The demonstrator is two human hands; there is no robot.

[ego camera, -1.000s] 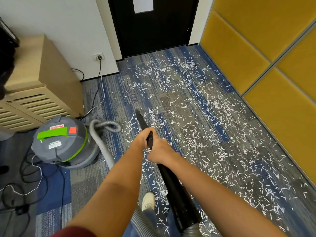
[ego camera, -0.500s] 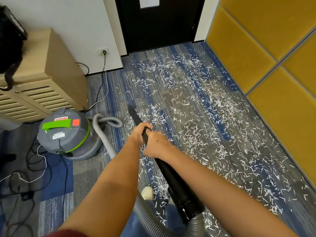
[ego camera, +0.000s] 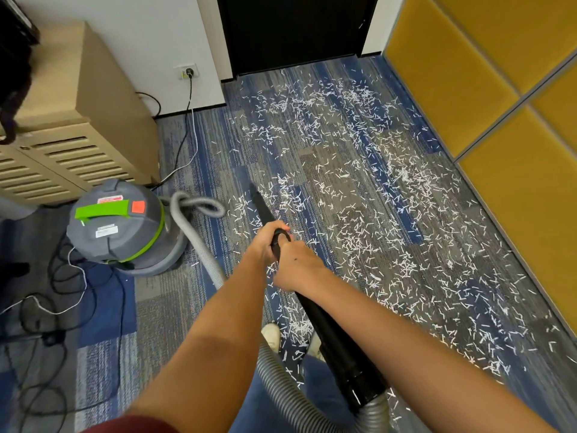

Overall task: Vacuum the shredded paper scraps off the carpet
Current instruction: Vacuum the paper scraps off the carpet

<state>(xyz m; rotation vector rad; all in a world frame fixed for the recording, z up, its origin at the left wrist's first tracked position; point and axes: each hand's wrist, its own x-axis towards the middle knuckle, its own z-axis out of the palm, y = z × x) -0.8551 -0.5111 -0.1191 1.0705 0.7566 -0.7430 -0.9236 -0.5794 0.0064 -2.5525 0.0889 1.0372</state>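
Observation:
White shredded paper scraps (ego camera: 368, 195) lie scattered over the blue and grey carpet (ego camera: 218, 145), from the dark door down to my feet. I hold a black vacuum wand (ego camera: 331, 332) with both hands. My left hand (ego camera: 265, 242) grips it farther forward, and my right hand (ego camera: 296, 267) grips it just behind. The wand's pointed nozzle tip (ego camera: 256, 195) points at the carpet among scraps near the hose loop. A grey ribbed hose (ego camera: 199, 245) runs from the wand's rear end back to the grey and green vacuum canister (ego camera: 121, 226) on the left.
A wooden louvred cabinet (ego camera: 78, 126) stands at the left wall. The power cord (ego camera: 187, 120) runs from a wall socket (ego camera: 187, 71) to the canister. Loose cables (ego camera: 56, 301) lie on the floor at left. Yellow padded wall panels (ego camera: 499, 120) line the right side. My shoes (ego camera: 271, 335) stand below.
The view has shifted slightly down and right. The nozzle tip has crept forward a little along the carpet. Both hands keep the same grip on the wand.

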